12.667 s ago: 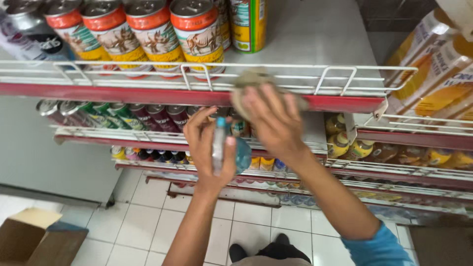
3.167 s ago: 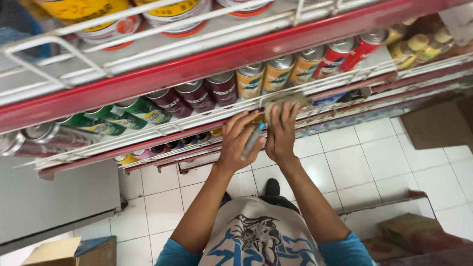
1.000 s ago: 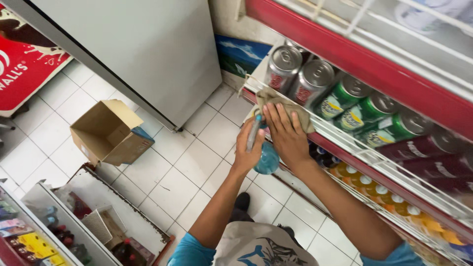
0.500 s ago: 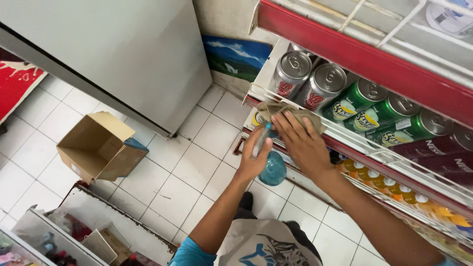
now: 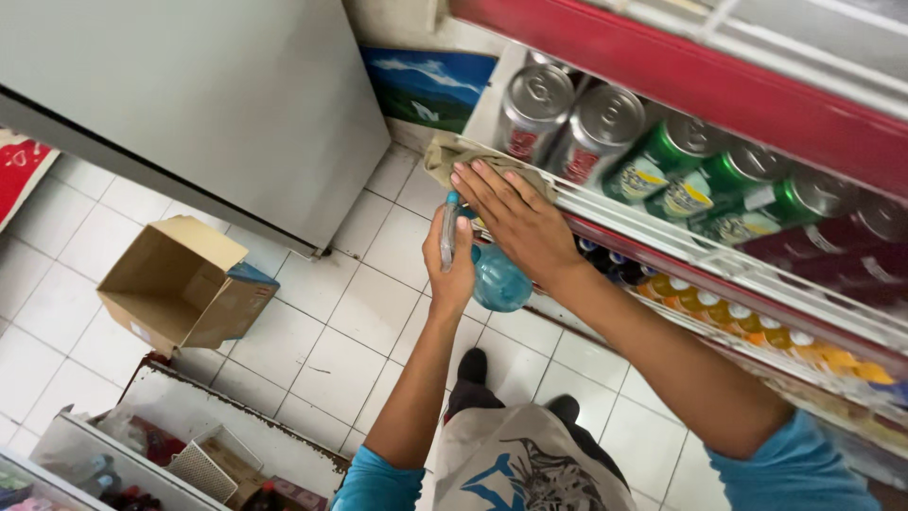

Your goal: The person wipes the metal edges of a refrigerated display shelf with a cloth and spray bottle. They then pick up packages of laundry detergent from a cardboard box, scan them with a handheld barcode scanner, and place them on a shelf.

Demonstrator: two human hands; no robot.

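Observation:
My right hand [image 5: 515,216] lies flat, fingers spread, pressing a beige cloth [image 5: 454,154] against the front wire rail of a red shelf [image 5: 662,237] at its left end. Just behind the cloth stand two silver cans [image 5: 566,118] and several green cans [image 5: 690,170]. My left hand [image 5: 454,270] is closed around a blue spray bottle [image 5: 497,279], held upright just below the right hand, its nozzle pointing up.
An open cardboard box [image 5: 180,289] sits on the white tile floor at the left. A grey cabinet [image 5: 189,95] stands behind it. Lower shelves hold dark and orange bottles [image 5: 747,326]. A low display rack [image 5: 151,445] is at the bottom left.
The view has swung from the middle of the shelf to its left end. My right hand has slid the cloth left along the rail, and the bottle followed in my left hand.

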